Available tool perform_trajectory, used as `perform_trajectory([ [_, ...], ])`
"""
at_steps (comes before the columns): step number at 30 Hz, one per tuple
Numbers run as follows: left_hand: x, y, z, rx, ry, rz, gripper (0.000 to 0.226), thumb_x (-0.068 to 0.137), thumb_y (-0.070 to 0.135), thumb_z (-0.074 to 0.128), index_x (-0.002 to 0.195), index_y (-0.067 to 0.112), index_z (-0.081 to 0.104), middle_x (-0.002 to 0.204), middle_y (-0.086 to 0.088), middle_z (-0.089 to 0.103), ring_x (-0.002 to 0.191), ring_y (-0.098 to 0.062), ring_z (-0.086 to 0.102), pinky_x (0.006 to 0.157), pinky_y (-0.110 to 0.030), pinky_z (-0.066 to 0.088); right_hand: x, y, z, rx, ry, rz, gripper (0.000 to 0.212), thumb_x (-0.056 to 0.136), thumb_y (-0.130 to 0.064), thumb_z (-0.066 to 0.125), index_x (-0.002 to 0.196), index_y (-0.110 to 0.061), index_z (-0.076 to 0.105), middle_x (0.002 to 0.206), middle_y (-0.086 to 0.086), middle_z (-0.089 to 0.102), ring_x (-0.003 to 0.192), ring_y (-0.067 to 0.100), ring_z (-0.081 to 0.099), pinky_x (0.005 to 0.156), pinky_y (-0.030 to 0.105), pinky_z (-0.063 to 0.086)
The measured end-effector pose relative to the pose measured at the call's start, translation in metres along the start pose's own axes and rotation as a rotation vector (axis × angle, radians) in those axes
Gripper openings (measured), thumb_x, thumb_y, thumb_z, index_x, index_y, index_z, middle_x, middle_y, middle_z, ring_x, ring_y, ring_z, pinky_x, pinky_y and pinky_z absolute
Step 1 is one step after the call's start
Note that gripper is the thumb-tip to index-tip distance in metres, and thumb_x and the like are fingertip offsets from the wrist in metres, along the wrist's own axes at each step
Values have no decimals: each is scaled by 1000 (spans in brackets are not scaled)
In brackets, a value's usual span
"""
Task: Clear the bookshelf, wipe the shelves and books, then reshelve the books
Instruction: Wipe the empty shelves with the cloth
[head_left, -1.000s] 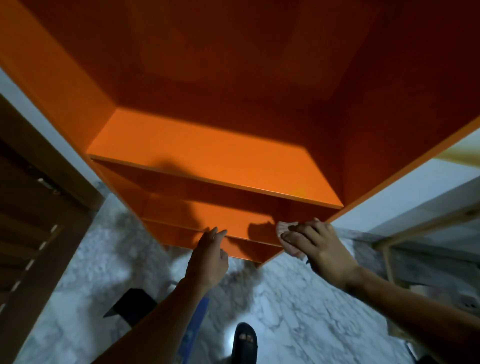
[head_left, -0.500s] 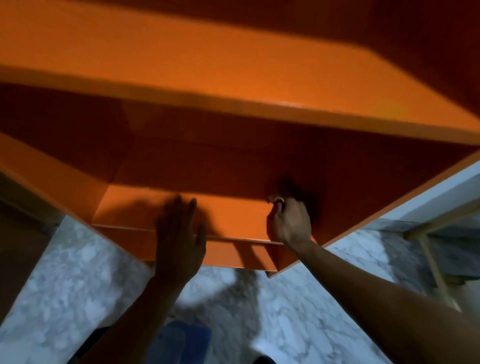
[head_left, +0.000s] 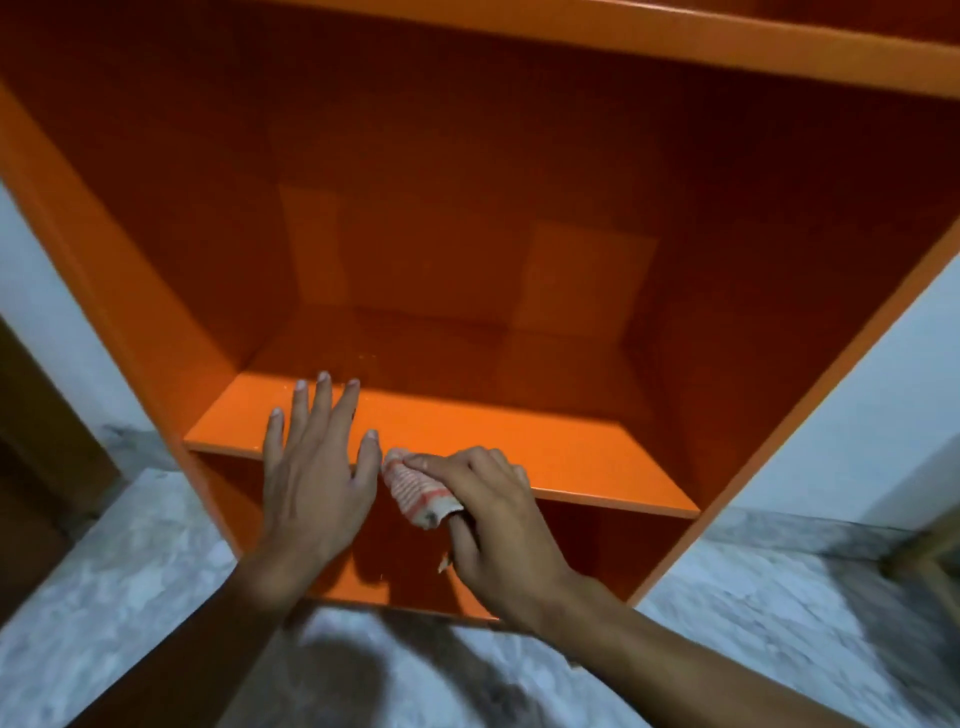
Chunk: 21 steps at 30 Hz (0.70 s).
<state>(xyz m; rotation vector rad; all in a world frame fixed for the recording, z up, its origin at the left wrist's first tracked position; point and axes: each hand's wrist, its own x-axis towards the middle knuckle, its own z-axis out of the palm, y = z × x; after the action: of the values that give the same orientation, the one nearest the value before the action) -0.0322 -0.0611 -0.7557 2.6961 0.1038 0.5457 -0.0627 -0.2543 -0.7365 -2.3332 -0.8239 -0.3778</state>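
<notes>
An orange bookshelf (head_left: 124, 291) fills the view, with no books on the shelves I can see. Its lower shelf board (head_left: 571, 457) runs across the middle. My left hand (head_left: 317, 467) is spread flat with straight fingers over the front left of that board. My right hand (head_left: 493, 514) grips a bunched pink and white striped cloth (head_left: 415, 486) at the board's front edge, just right of the left hand. Below the board, the bottom compartment (head_left: 597, 551) is partly hidden by my hands.
Grey-white marble floor (head_left: 779, 623) lies in front of the bookshelf. A white wall (head_left: 857, 415) stands to the right, with a wooden furniture leg (head_left: 935, 566) at the far right edge. Dark wooden furniture (head_left: 31, 467) sits at the left edge.
The view has dropped to a lower shelf. My right hand with the cloth came out from the back right corner to the front edge, and my left hand spread flat on the board.
</notes>
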Motion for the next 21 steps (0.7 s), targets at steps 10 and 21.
perform_trajectory([
  [10,-14,-19,-1,25,44,11,59,100,48,29,152,21,40,163,-6,28,154,-24,15,123,-47,8,66,109,-64,-182,195,594,46,96,-11,45,135,-36,43,118,8,55,100,32,62,80,50,57],
  [21,-21,-22,-10,89,-52,-33,63,104,51,25,159,20,21,167,-7,12,155,-23,5,125,-43,2,80,73,-26,-291,-253,478,48,98,-58,33,131,-31,56,134,12,59,120,37,55,103,44,42],
])
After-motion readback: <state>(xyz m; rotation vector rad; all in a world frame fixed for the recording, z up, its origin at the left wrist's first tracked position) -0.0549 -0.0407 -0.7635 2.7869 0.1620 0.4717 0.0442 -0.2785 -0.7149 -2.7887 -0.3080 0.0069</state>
